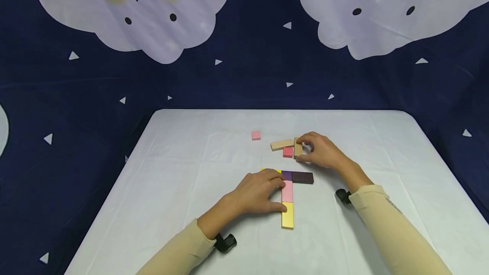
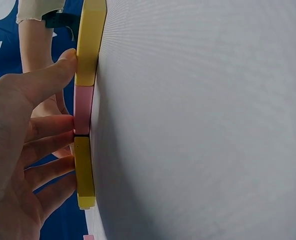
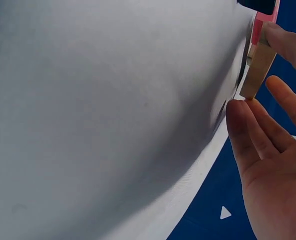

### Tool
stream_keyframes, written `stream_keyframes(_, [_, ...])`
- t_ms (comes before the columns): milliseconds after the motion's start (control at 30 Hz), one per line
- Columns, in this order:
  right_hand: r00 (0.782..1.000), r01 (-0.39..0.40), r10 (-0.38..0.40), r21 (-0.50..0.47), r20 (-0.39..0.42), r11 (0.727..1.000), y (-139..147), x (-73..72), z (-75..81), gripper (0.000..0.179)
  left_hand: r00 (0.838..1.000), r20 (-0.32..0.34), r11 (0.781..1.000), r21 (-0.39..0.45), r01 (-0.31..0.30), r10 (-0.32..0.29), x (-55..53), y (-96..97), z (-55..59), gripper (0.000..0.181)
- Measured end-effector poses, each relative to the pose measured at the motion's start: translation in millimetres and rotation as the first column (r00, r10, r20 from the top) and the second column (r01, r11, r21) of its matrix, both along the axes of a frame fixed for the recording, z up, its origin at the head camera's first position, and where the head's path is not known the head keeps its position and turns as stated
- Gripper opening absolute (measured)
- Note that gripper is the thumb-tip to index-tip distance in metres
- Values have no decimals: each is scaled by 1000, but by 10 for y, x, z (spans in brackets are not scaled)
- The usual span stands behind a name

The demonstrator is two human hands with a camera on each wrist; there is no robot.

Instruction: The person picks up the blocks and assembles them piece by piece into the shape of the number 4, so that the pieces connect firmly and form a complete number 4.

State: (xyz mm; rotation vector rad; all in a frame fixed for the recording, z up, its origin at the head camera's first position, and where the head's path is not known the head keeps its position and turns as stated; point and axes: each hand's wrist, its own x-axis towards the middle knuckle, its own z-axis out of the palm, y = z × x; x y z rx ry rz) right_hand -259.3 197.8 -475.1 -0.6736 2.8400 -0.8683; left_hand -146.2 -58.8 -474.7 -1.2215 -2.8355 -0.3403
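Note:
My left hand [image 1: 257, 192] rests beside a T-shaped row of flat blocks. Its thumb touches the yellow block [image 1: 288, 217] at the near end, and its fingers reach the pink block [image 1: 287, 192] and the purple block [image 1: 286, 175]. A dark brown block [image 1: 303, 177] extends right from the purple one. Another yellow block [image 2: 84, 167] lies mostly hidden behind the hand in the head view. Farther back, my right hand [image 1: 321, 150] pinches a wooden block [image 1: 298, 150] by its two ends. That block stands beside a red block [image 1: 288, 152] and a second wooden block [image 1: 282, 144].
A small pink block [image 1: 256, 135] lies apart toward the back of the white-covered table [image 1: 191, 160]. A dark blue cloth with cloud prints [image 1: 252, 88] hangs behind the table. Black wrist cameras sit under both forearms, close to the tabletop.

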Motion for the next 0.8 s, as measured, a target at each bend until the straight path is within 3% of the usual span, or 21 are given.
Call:
stream_keyframes(500, [998, -49, 48, -45, -36, 998, -150, 60, -39, 74, 1000, -2, 1000, 3, -2, 2, -1, 3, -3, 63])
stream_keyframes(800, [996, -88, 86, -50, -31, 995, -218, 108, -28, 62, 1000, 20, 1000, -8, -8, 8, -3, 10, 3, 63])
